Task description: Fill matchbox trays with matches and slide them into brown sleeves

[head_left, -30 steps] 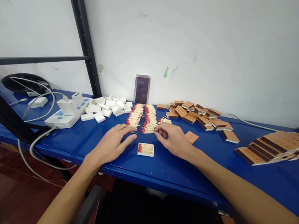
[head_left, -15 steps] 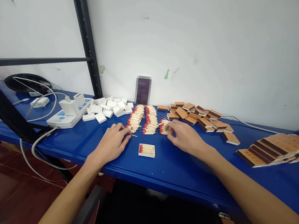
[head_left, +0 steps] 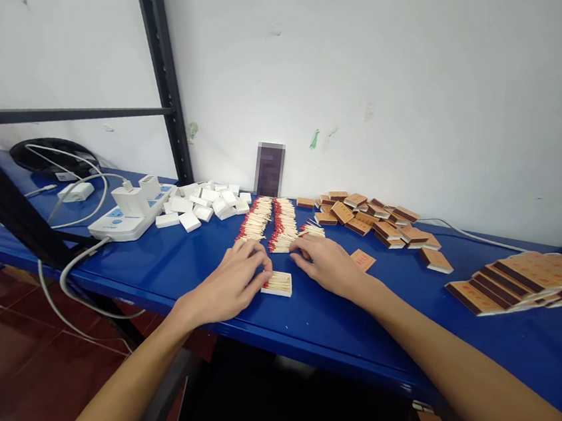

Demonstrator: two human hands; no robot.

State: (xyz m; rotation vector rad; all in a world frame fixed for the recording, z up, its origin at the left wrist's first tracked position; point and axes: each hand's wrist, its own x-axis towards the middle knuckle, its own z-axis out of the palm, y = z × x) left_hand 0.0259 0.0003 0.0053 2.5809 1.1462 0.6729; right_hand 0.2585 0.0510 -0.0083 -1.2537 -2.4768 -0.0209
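A small white matchbox tray (head_left: 277,293) lies on the blue tabletop with red-headed matchsticks (head_left: 281,281) inside it. My left hand (head_left: 236,276) is at the tray's left end, thumb and forefinger pinched on what seems to be a matchstick, mostly hidden by the fingers. My right hand (head_left: 328,264) is closed, its fingertips low by the near end of the middle row of matches (head_left: 284,227); I cannot make out what they hold. Beyond it a shorter pile of matches (head_left: 313,230) is partly covered. A left row of matches (head_left: 256,220) reaches back toward the wall.
White trays (head_left: 206,201) are heaped at left, beside a power strip (head_left: 129,218) with cables. Brown matchboxes (head_left: 361,215) lie piled at back right, stacked ones (head_left: 525,280) farther right. A flat orange piece (head_left: 363,260) lies beside my right wrist. A black rack post (head_left: 164,57) rises at left.
My left hand has moved right, from the left row to the tray's left end. My right hand has come left and nearer, away from the short pile, uncovering the flat orange piece.
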